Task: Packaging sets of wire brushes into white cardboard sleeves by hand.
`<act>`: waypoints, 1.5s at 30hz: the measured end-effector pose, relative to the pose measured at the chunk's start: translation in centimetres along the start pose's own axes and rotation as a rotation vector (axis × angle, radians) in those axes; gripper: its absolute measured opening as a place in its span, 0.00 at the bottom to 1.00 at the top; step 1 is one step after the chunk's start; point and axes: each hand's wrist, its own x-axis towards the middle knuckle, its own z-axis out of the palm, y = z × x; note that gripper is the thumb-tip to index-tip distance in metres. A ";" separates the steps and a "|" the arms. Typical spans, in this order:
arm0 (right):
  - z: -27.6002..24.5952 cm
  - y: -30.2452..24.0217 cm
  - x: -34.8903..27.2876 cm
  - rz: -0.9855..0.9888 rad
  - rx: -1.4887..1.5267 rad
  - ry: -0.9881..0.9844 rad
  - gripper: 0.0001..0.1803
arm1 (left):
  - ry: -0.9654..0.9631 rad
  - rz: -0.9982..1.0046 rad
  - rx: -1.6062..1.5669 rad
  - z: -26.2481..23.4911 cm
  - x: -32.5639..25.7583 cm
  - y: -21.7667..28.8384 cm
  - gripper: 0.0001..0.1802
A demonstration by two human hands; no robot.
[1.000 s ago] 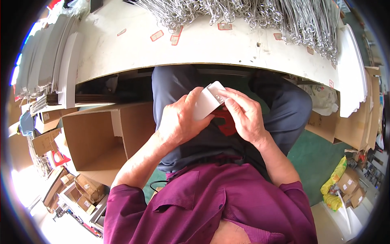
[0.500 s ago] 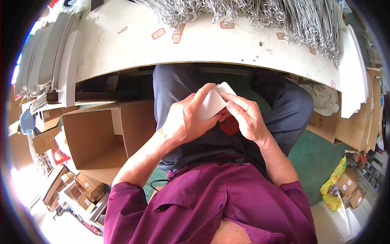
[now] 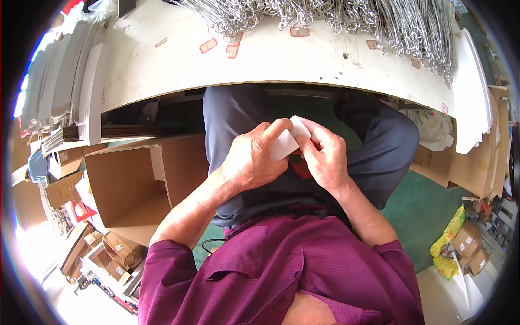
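Observation:
Above my lap, both hands meet around a small white box-like piece point(image 3: 284, 145) with flat faces and rounded corners. My left hand point(image 3: 253, 157) wraps its left side, the index finger bent over the top. At the upper right end, my right hand point(image 3: 326, 157) pinches the piece between thumb and fingers. The fingers cover much of it, so I cannot tell whether it is one box or folded card. Something red point(image 3: 301, 170) shows below the hands, between my legs; its kind is unclear.
A white worktable point(image 3: 271, 59) spans the far side, with a heap of metal wire hooks point(image 3: 336, 19) on it. White sheets stand stacked at the left point(image 3: 65, 81) and right point(image 3: 470, 92). An open cardboard box point(image 3: 130, 184) sits at my left. Cartons point(image 3: 466, 241) lie at lower right.
The fingers of my left hand have bent further over the white piece, and less of its face shows. My right hand has shifted slightly on its upper end.

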 end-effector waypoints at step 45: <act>2.2 1.5 -0.3 -0.239 -0.101 0.052 0.16 | 0.221 0.087 0.046 1.2 -1.0 -1.4 0.31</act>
